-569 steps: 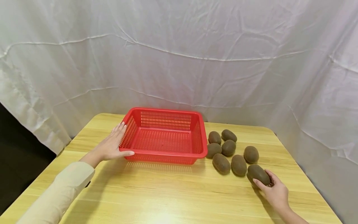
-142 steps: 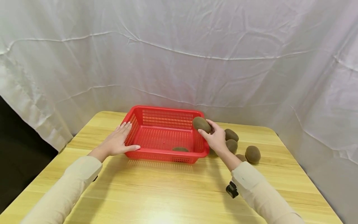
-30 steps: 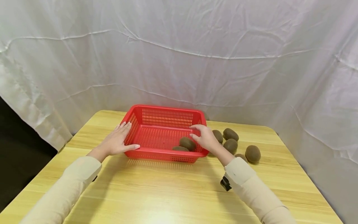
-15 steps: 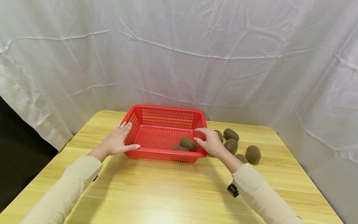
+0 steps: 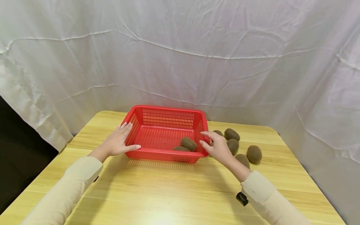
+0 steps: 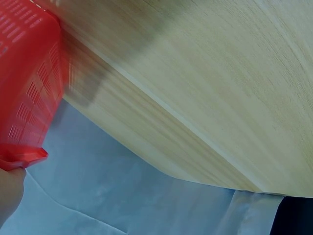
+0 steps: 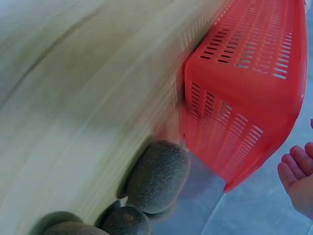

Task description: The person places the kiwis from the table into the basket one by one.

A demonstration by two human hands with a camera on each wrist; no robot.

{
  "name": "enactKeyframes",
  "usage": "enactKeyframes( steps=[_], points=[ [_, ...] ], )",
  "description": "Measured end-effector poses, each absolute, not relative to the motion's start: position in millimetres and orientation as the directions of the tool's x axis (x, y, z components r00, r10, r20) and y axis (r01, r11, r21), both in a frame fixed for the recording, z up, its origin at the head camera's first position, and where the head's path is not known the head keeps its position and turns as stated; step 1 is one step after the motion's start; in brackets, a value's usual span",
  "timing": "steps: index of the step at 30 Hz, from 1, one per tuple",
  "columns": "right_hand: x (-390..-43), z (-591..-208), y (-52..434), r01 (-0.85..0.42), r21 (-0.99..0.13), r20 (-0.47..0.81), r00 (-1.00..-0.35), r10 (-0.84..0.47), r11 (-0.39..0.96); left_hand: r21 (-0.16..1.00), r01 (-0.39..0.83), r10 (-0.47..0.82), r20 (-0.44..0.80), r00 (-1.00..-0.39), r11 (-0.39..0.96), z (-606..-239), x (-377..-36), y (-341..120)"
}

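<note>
My left hand (image 5: 116,142) rests with straight fingers on the left rim of a red perforated plastic basket (image 5: 157,152). In the left wrist view only a bit of that hand (image 6: 10,193) shows beside the basket's wall (image 6: 36,98). Two brown kiwis lie inside at the front right, one kiwi (image 5: 188,144) in plain sight and the other kiwi (image 5: 181,149) partly hidden by the front rim. Over the basket's right rim is my right hand (image 5: 219,149), fingers loosely bent and holding nothing. A kiwi (image 7: 159,176) on the table lies close by the basket's right side.
Several more kiwis sit on the wooden table (image 5: 168,190) right of the basket, among them a far kiwi (image 5: 232,134) and a separate kiwi (image 5: 254,154). My right forearm covers part of the group. A pale curtain (image 5: 180,62) hangs behind the table.
Nineteen seconds ago the basket held no kiwis; two now lie in it. Over the last second my emptied right hand has drawn back rightward from above the basket. My left hand stays put.
</note>
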State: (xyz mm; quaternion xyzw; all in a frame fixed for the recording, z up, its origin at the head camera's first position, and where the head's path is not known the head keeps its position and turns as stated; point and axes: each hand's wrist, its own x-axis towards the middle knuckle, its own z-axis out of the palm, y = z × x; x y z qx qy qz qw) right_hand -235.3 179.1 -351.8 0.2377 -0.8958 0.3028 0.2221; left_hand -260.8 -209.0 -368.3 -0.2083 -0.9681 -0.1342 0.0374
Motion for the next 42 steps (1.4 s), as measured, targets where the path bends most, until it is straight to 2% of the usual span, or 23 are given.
enactKeyframes(
  steps=[12,20,29,37,42],
  points=[
    [-229,-366,194,-0.593,-0.441,0.709,-0.691,-0.144,0.674,0.245,0.404,0.387,0.115,-0.915,0.882,-368,-261,-209],
    [-224,-380,210,-0.514,-0.457,0.714,-0.698,-0.045,0.726,0.246,0.406,0.389,0.115,-0.914,0.88,-367,-260,-208],
    [-218,-391,229,-0.43,-0.541,0.619,-0.786,-0.005,0.723,0.248,0.4,0.385,0.11,-0.916,0.882,-367,-260,-209],
    [-212,-400,244,-0.421,-0.495,0.672,-0.74,0.028,0.76,0.258,0.399,0.385,0.106,-0.917,0.88,-367,-260,-209],
    [-206,-407,253,-0.402,-0.491,0.664,-0.747,0.034,0.773,0.256,0.402,0.388,0.107,-0.915,0.879,-367,-259,-208]
  ],
)
